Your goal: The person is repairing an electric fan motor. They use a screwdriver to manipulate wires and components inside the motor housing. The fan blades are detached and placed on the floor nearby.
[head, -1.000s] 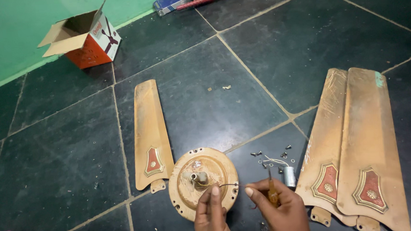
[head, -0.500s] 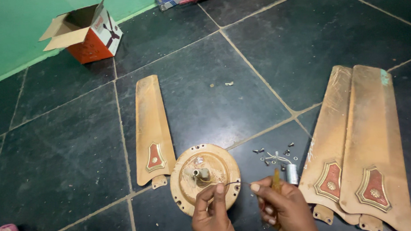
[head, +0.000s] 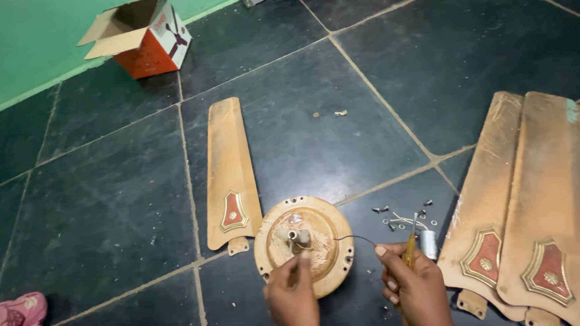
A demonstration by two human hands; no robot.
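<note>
Our right hand (head: 415, 289) now grips a yellow screwdriver (head: 409, 251) more upright than a moment ago, and our left hand (head: 294, 293) has slid up to pinch at the shaft of the round motor (head: 303, 243). The motor lies on the floor just ahead of both hands. One blade (head: 229, 170) lies beside it, screws (head: 400, 216) and stacked blades (head: 527, 202) to the right, a box (head: 141, 34) far off.
</note>
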